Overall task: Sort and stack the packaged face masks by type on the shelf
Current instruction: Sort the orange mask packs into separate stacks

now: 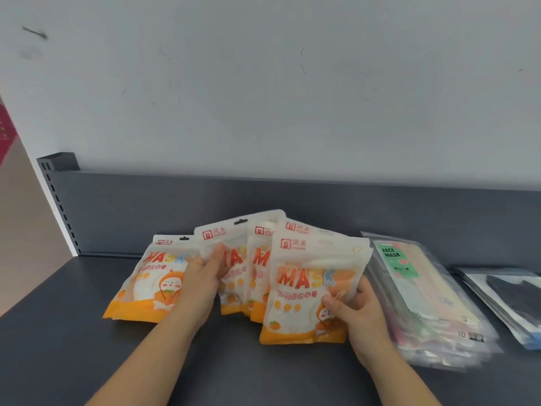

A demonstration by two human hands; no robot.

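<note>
Several white-and-orange "MASK" packs with a cartoon figure are fanned out on the dark grey shelf. My left hand grips the middle packs, thumb on their front. The leftmost pack lies flat beside that hand. My right hand holds the front pack by its right side, thumb on its face. Right of them lies a stack of clear "FACE MASK" packs with a green label. Farther right is a stack of clear packs with black masks.
The shelf's dark back panel runs behind the packs under a white wall. A slotted upright post marks the shelf's left end. Bare shelf surface shows at the front left.
</note>
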